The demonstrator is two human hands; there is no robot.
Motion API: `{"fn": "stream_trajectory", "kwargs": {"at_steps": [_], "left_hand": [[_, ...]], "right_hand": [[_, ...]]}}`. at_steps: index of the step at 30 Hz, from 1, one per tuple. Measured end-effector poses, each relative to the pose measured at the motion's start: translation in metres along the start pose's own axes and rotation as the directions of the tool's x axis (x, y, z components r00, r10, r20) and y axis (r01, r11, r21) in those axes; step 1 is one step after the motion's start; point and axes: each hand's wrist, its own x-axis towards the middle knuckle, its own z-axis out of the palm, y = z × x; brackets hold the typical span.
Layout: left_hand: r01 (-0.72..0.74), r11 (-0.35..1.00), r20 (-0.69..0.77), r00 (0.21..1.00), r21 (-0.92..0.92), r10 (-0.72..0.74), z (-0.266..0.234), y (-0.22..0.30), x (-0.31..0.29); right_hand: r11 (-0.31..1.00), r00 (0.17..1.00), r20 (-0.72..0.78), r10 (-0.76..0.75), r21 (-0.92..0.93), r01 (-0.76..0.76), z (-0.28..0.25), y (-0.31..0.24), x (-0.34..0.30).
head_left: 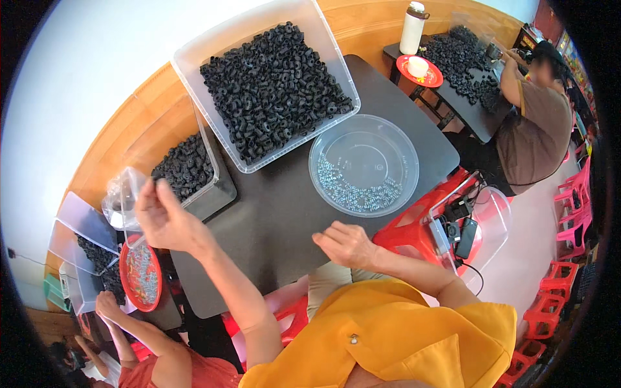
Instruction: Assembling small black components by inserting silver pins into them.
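My left hand is raised by the clear bin of small black parts at the left of the dark table. Its thumb and fingers are bent toward each other; whatever sits between the tips cannot be told from the black parts behind. Over the table's near edge, my right hand is closed, its fingers curled in and their contents hidden. Ahead of it lies a round clear shallow tray with many tiny silvery pieces gathered along its near side. Beyond stands a large translucent bin heaped with black ring-like plastic parts.
A red stool at the right bears a clear box of chargers and cables. At the lower left, a co-worker's hand is near a red tray of silvery pieces. Another person works at a far table with black parts.
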Motion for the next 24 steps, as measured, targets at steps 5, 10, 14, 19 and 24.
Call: {"fn": "stream_trajectory", "kwargs": {"at_steps": [5, 10, 14, 19, 24], "left_hand": [[-0.161, 0.89, 0.199, 0.977, 0.427, 0.082, -0.006, -0.063, 0.027], [-0.197, 0.936, 0.255, 0.959, 0.29, 0.123, 0.029, -0.021, -0.021], [-0.141, 0.99, 0.591, 0.8, 0.012, 0.107, 0.083, -0.001, -0.066], [-0.107, 0.994, 0.823, 0.568, 0.038, 0.029, 0.155, -0.039, -0.115], [-0.237, 0.968, 0.833, 0.549, 0.076, 0.069, 0.194, -0.051, -0.14]], "right_hand": [[0.998, 0.999, 0.015, 0.03, 0.055, -0.031, 0.018, -0.002, -0.015], [0.991, 0.994, 0.013, 0.107, 0.084, -0.108, 0.02, 0.002, -0.016], [0.99, 0.992, 0.009, 0.124, 0.065, -0.124, 0.02, 0.004, -0.018], [0.99, 0.994, 0.02, 0.109, 0.09, -0.111, 0.022, 0.0, -0.017], [0.994, 0.996, 0.031, 0.082, 0.075, -0.084, 0.023, 0.001, -0.019]]}}
